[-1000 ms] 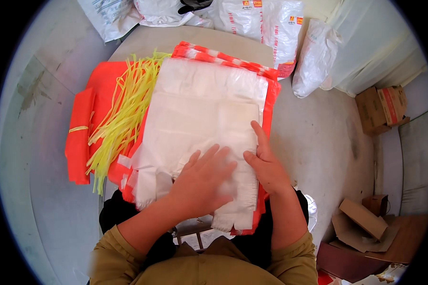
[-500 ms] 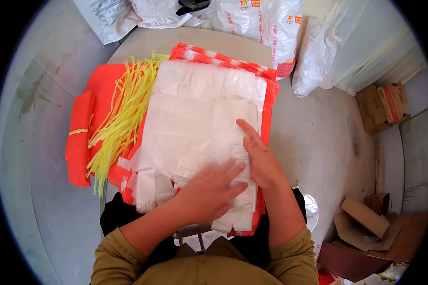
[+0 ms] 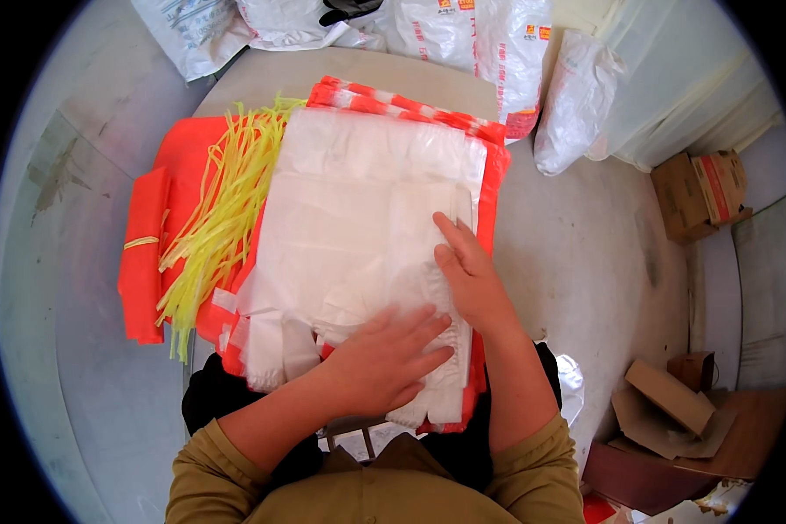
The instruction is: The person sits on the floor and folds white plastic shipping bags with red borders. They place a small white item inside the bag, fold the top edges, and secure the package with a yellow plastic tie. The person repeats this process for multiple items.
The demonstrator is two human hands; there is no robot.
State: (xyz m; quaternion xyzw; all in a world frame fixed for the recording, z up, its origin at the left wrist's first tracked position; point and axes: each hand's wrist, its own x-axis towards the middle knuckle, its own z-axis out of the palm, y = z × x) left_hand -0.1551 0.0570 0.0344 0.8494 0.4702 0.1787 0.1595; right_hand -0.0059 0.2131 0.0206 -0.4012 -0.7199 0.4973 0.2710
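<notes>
A stack of thin white plastic bags (image 3: 332, 210) lies flat before me, its gathered handle strips toward my body. Beneath it, red plastic bags (image 3: 491, 188) stick out at the far and right edges. My left hand (image 3: 393, 360) rests over the near part of the white stack, fingers spread and slightly blurred. Along the folded right side of the stack stands my right hand (image 3: 470, 275), fingers stretched out, thumb side up, touching the folded edge. Neither hand grips anything. My left hand hides part of the handles.
Yellow plastic strips (image 3: 223, 210) lie left of the stack, over red sheeting (image 3: 179, 144). Farther left is a tied red roll (image 3: 144, 253). White sacks (image 3: 428, 39) stand beyond the table (image 3: 358, 70). Cardboard boxes (image 3: 694, 196) and an opened carton (image 3: 668, 410) are at the right.
My right hand has moved slightly left and farther from me along the folded edge. My left hand has slid a little nearer to my body, staying spread on the bags.
</notes>
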